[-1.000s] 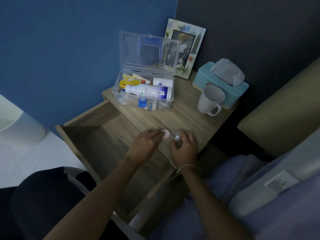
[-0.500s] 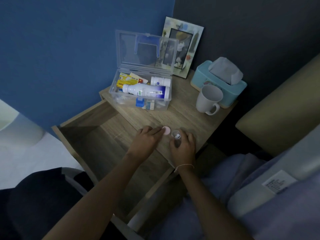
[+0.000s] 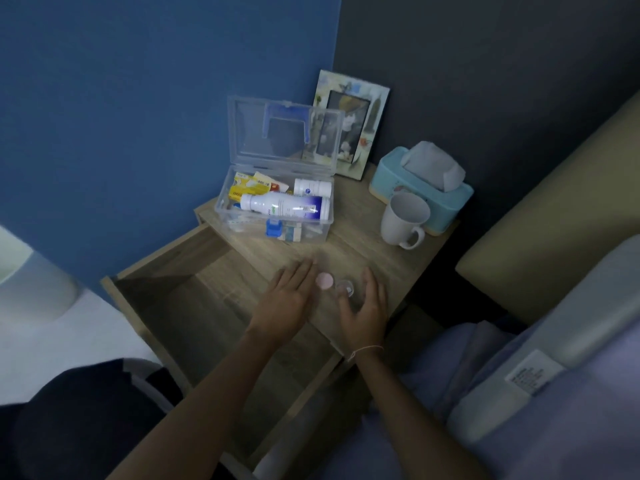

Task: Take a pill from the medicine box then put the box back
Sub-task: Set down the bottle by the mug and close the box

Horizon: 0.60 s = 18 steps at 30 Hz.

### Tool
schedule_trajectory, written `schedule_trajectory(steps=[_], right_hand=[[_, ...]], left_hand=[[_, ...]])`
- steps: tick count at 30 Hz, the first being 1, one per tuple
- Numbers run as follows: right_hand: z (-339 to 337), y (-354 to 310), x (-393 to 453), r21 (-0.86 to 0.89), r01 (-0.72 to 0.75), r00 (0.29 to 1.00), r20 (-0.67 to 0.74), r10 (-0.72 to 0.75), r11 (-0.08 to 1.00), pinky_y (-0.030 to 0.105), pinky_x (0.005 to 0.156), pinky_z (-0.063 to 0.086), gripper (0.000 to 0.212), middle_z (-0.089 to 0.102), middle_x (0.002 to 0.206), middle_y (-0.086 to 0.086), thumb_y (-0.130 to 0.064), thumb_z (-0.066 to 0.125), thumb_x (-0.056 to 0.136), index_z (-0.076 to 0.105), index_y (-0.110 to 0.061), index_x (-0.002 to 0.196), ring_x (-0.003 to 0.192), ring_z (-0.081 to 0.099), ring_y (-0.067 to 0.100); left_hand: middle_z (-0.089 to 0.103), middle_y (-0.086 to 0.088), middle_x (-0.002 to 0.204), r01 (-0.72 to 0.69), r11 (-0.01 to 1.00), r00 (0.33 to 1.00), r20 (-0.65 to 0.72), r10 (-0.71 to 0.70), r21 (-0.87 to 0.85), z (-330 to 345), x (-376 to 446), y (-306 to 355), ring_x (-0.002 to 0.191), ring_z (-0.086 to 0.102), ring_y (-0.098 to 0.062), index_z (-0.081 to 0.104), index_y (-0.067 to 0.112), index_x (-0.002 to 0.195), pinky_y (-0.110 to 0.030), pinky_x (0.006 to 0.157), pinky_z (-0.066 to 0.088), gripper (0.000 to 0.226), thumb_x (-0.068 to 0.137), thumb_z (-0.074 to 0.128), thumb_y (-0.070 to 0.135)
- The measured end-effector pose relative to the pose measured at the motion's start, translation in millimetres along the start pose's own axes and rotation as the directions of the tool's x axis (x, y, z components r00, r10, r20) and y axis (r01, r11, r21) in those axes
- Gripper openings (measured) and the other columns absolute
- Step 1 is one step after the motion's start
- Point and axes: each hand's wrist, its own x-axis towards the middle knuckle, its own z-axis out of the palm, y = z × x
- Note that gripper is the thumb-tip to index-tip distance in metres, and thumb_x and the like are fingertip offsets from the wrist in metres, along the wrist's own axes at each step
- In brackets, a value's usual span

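Observation:
The clear plastic medicine box (image 3: pixel 222 212) stands at the back of the wooden bedside table (image 3: pixel 356 251) with its lid up. A white bottle (image 3: pixel 280 206), a smaller bottle (image 3: pixel 311 187) and a yellow packet (image 3: pixel 243 189) lie inside. Near the table's front edge a round pink cap (image 3: pixel 324 281) lies flat beside a small clear container (image 3: pixel 345 289). My left hand (image 3: pixel 289 301) is open just left of the cap, fingers spread, holding nothing. My right hand (image 3: pixel 367 306) is open around the right side of the container, thumb just below it.
A white mug (image 3: pixel 403 220) and a teal tissue box (image 3: pixel 419 183) stand at the right back, a picture frame (image 3: pixel 351 123) behind the box. The drawer (image 3: pixel 194 306) is pulled open under my left arm. Bedding lies to the right.
My left hand has let go of the pink cap, which now lies on the table. My right hand has opened off the small clear container. Both hands have drawn back a little.

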Motion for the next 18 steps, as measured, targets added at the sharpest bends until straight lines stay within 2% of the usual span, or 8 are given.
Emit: schedule_trajectory(steps=[3, 7, 12, 13, 15, 18], right_hand=[[-3.1, -11.1, 12.6, 0.004, 0.023, 0.999, -0.023, -0.023, 1.000, 0.031, 0.106, 0.035, 0.076, 0.044, 0.143, 0.013, -0.046, 0.062, 0.080, 0.040, -0.010, 0.142, 0.132, 0.042, 0.025], [-14.6, -23.5, 59.3, -0.079, 0.078, 0.986, -0.139, -0.089, 0.994, 0.039, 0.115, 0.026, 0.077, 0.031, 0.152, 0.018, -0.026, 0.073, 0.081, 0.034, -0.006, 0.144, 0.142, 0.027, 0.030], [-26.4, -28.9, 107.3, -0.130, -0.150, 0.968, -0.220, 0.119, 0.980, 0.037, 0.117, 0.018, 0.088, 0.015, 0.157, 0.019, -0.017, 0.073, 0.079, 0.021, -0.010, 0.149, 0.145, 0.015, 0.031], [-27.4, -28.3, 112.6, -0.113, -0.187, 0.963, -0.215, 0.160, 0.976, 0.041, 0.118, 0.020, 0.088, 0.015, 0.157, 0.019, -0.016, 0.073, 0.079, 0.021, -0.009, 0.149, 0.145, 0.017, 0.032], [-29.8, -24.9, 122.3, -0.020, -0.241, 0.951, -0.205, 0.232, 0.970, 0.049, 0.112, 0.032, 0.085, 0.027, 0.152, 0.018, -0.013, 0.074, 0.078, 0.025, -0.008, 0.147, 0.139, 0.030, 0.033], [-31.0, -18.9, 129.7, 0.115, -0.316, 0.928, -0.171, 0.332, 0.942, 0.046, 0.105, 0.042, 0.079, 0.041, 0.146, 0.014, -0.010, 0.071, 0.081, 0.026, -0.007, 0.146, 0.129, 0.047, 0.028]], left_hand=[[0.001, -0.008, 0.161, -0.025, 0.999, 0.998, -0.055, 0.026, 0.033, -14.0, 15.8, -0.8, 0.149, 0.000, -0.024, 0.005, 0.012, 0.150, -0.038, 0.120, 0.000, 0.059, 0.099, 0.028, 0.032], [-0.009, -0.008, 0.159, -0.038, 0.996, 0.996, -0.081, 0.045, 0.081, -30.2, 40.8, 0.8, 0.148, -0.007, -0.027, -0.004, 0.012, 0.149, -0.043, 0.122, 0.001, 0.065, 0.099, 0.032, 0.032], [-0.007, -0.014, 0.160, 0.018, 0.989, 0.997, -0.083, -0.006, 0.148, -38.9, 72.5, -5.8, 0.148, -0.007, -0.029, -0.004, 0.012, 0.150, -0.045, 0.121, -0.001, 0.066, 0.099, 0.031, 0.034], [-0.009, -0.015, 0.160, 0.030, 0.988, 0.996, -0.082, -0.018, 0.154, -39.1, 76.3, -9.3, 0.148, -0.008, -0.030, -0.005, 0.012, 0.150, -0.044, 0.120, -0.002, 0.067, 0.098, 0.031, 0.034], [-0.009, -0.016, 0.159, 0.061, 0.986, 0.995, -0.085, -0.048, 0.156, -37.6, 80.3, -16.1, 0.148, -0.007, -0.031, -0.006, 0.010, 0.149, -0.045, 0.119, -0.003, 0.070, 0.097, 0.034, 0.034], [-0.008, -0.016, 0.159, 0.071, 0.980, 0.996, -0.073, -0.058, 0.187, -31.9, 79.3, -25.8, 0.148, -0.004, -0.033, -0.006, 0.009, 0.149, -0.046, 0.120, 0.001, 0.070, 0.098, 0.031, 0.039]])
